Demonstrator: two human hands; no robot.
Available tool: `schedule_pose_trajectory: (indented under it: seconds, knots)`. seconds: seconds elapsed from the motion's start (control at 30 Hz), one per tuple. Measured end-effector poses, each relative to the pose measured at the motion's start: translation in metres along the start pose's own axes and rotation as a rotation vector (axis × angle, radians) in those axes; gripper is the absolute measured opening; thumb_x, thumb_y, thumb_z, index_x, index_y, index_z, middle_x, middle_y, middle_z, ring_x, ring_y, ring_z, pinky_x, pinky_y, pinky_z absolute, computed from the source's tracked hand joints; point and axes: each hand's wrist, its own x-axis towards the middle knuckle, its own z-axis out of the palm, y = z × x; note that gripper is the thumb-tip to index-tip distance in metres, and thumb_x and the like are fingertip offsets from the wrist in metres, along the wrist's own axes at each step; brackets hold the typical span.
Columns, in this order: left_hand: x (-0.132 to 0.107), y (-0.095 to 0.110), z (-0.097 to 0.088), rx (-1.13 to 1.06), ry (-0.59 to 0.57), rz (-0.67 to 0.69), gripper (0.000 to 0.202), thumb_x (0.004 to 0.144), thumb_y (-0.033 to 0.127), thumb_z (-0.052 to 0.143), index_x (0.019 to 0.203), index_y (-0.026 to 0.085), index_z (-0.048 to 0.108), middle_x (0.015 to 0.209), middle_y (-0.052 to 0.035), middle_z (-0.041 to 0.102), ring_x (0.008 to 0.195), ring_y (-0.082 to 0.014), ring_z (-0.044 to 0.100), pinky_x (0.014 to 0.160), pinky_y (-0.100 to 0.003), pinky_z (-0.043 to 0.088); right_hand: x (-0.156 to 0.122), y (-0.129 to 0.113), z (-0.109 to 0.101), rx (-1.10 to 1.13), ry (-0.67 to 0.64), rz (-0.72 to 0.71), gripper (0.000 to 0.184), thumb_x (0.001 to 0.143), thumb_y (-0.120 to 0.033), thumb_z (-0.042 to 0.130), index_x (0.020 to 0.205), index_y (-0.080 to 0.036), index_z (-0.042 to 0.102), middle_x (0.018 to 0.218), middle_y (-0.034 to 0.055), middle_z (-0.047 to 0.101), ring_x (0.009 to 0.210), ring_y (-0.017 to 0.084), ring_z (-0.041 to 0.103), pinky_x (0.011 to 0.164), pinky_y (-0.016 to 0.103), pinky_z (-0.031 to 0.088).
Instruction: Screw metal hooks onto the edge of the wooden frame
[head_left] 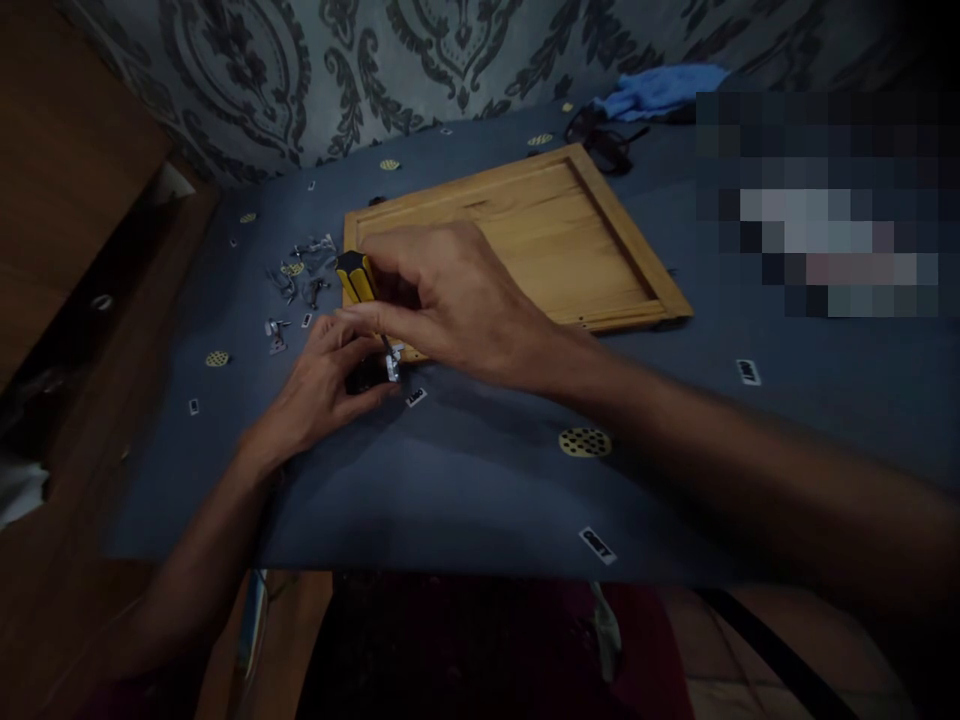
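Observation:
My right hand (457,290) is closed around a screwdriver (356,277) with a yellow and black handle, which stands tilted over the near left corner of a framed wooden cabinet door (525,250). Below the handle, the shaft reaches toward a shiny metal hinge (393,361) at the door's edge. My left hand (322,385) pinches this hinge between thumb and fingers, right beside the right hand's fingertips. How the screwdriver's tip meets the hinge cannot be made out. The door lies flat on a dark blue patterned cloth (487,490).
Several loose metal hinges (304,275) lie left of the door, with another hinge piece (276,335) nearer me. Dark glasses (607,145) and a blue cloth (660,90) sit at the back right. Wooden furniture (67,170) borders the left side. A pixelated patch hides the far right.

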Motion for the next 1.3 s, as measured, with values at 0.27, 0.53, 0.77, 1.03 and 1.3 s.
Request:
schedule_pose_trajectory:
  seconds: [0.27, 0.53, 0.77, 1.03, 1.3]
  knots:
    - [0.0, -0.001, 0.002, 0.011, 0.016, 0.008, 0.04, 0.1, 0.053, 0.063, 0.119, 0.019, 0.072, 0.118, -0.0085, 0.064, 0.115, -0.0284, 0.055, 0.104, -0.048, 0.049, 0.0, -0.006, -0.005, 0.038, 0.115, 0.023, 0.037, 0.105, -0.037, 0.062, 0.076, -0.023, 0.044, 0.074, -0.0038, 0.05, 0.069, 0.013, 0.047, 0.066, 0.03, 0.035]
    - [-0.001, -0.005, 0.005, 0.036, 0.051, 0.044, 0.043, 0.1, 0.054, 0.062, 0.124, 0.018, 0.071, 0.116, -0.0085, 0.066, 0.111, -0.0268, 0.056, 0.099, -0.043, 0.051, 0.0, -0.007, -0.011, 0.061, 0.126, 0.062, 0.031, 0.103, -0.033, 0.063, 0.079, -0.023, 0.047, 0.076, -0.0026, 0.052, 0.068, 0.013, 0.046, 0.065, 0.03, 0.034]
    - [-0.002, -0.005, 0.005, 0.024, 0.037, 0.045, 0.046, 0.101, 0.057, 0.059, 0.123, 0.018, 0.07, 0.123, -0.01, 0.065, 0.115, -0.0287, 0.056, 0.102, -0.047, 0.05, -0.003, -0.002, -0.005, 0.069, 0.052, 0.075, 0.027, 0.103, -0.033, 0.059, 0.08, -0.023, 0.049, 0.072, -0.0034, 0.051, 0.068, 0.015, 0.045, 0.065, 0.031, 0.033]
    - [-0.001, -0.004, 0.006, 0.003, 0.023, -0.004, 0.042, 0.099, 0.056, 0.063, 0.119, 0.021, 0.072, 0.124, -0.009, 0.064, 0.122, -0.0311, 0.053, 0.111, -0.052, 0.046, -0.003, 0.001, -0.001, 0.095, 0.052, 0.064, 0.027, 0.102, -0.03, 0.059, 0.079, -0.023, 0.046, 0.075, -0.0032, 0.05, 0.069, 0.014, 0.045, 0.065, 0.031, 0.033]
    - [0.001, -0.002, 0.003, 0.0, -0.008, -0.027, 0.04, 0.098, 0.054, 0.064, 0.119, 0.022, 0.073, 0.122, -0.0094, 0.065, 0.121, -0.0318, 0.053, 0.112, -0.054, 0.045, -0.002, 0.002, -0.001, 0.051, 0.037, -0.001, 0.032, 0.101, -0.032, 0.061, 0.078, -0.024, 0.041, 0.072, -0.004, 0.048, 0.069, 0.014, 0.048, 0.067, 0.031, 0.036]
